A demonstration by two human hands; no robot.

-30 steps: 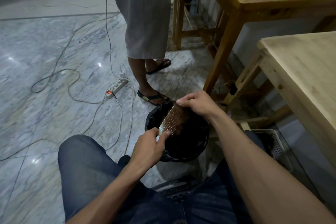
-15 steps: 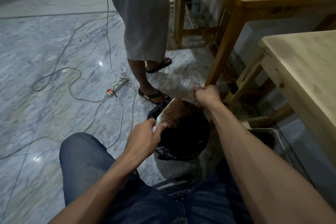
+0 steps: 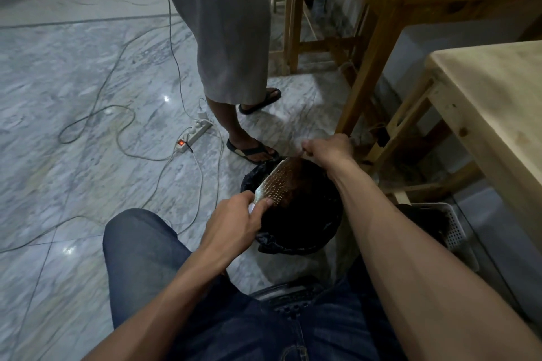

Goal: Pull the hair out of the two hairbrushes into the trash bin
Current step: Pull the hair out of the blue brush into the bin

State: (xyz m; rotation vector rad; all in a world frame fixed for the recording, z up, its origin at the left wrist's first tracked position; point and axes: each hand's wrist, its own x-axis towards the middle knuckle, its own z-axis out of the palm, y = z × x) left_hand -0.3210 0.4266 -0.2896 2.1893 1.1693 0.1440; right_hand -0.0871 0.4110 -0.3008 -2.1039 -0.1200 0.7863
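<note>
Now that my right hand (image 3: 330,149) has pulled off the paddle hairbrush (image 3: 281,182), pinching hair I can barely see, my left hand (image 3: 234,223) grips the handle over the trash bin (image 3: 293,248).

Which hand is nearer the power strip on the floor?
Left. The left hand grips the hairbrush nearest the power strip; the right hand is beyond the trash bin, farther right.

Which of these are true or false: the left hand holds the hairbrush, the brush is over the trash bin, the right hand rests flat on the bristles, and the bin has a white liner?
1. The left hand holds the hairbrush. True.
2. The hairbrush is over the trash bin. True.
3. The right hand rests flat on the bristles. False: it is closed at the brush's far tip, seemingly pinching hair.
4. The bin has a white liner. False: the liner is black.
</note>
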